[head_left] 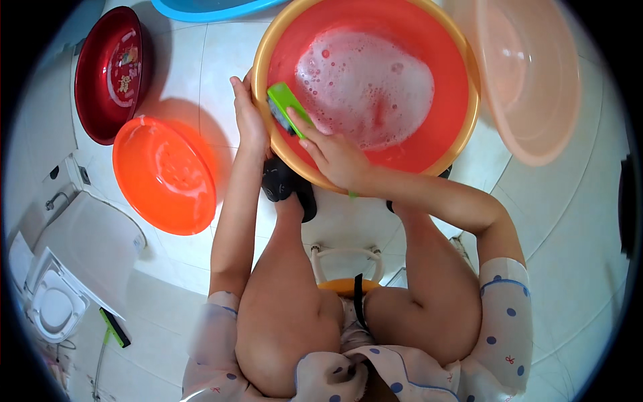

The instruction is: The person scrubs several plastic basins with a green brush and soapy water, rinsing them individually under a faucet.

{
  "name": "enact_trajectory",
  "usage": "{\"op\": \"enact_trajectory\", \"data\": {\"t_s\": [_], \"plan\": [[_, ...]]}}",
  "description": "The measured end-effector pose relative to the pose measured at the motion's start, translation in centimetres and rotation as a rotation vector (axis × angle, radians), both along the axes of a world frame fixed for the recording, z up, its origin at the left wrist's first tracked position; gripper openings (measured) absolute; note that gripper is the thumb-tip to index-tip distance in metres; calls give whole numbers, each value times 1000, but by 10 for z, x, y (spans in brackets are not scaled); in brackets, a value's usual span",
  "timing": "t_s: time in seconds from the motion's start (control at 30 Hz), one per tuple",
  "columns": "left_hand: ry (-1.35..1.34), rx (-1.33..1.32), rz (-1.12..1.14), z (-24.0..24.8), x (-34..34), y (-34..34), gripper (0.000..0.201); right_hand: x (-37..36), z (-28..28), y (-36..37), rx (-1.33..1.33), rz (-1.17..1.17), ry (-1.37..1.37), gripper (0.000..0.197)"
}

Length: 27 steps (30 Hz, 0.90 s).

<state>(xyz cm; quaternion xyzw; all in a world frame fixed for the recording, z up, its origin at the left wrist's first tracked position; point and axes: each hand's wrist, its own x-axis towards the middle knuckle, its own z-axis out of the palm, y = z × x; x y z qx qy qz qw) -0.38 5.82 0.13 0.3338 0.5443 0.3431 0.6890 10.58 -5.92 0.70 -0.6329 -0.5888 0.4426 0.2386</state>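
At the far left, a white toilet stands on a pale tiled floor, with a green and black squeegee lying near it. Above them, a dark red basin sits just beside an orange basin. Part of a blue basin shows at the top edge. Next, the person's left hand is against the outer left side of a large red basin with a gold rim; one finger points up, apart, while the others are mostly hidden, so I cannot tell whether they grip. Inside that rim, a green brush is tilted against the left wall, bristles facing the rim. The right hand reaches across, its fingers clamped on the brush. White foam covers the large basin's middle. At the far right is a peach basin.
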Motion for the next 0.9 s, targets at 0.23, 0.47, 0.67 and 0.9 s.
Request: {"op": "enact_trajectory", "data": {"t_s": [0.23,0.47,0.67,0.9], "plan": [[166,112,-63,-10,-5,-5,58,43,-3,77,331,135,-545,66],[480,440,-203,-16,-4,0,40,103,-34,91,318,-143,-651,62],[580,452,-259,-16,-7,-1,43,47,-33,63,376,209,-465,59],[491,445,-202,-20,-10,-1,41,133,-16,76,243,-314,-562,60]]}}
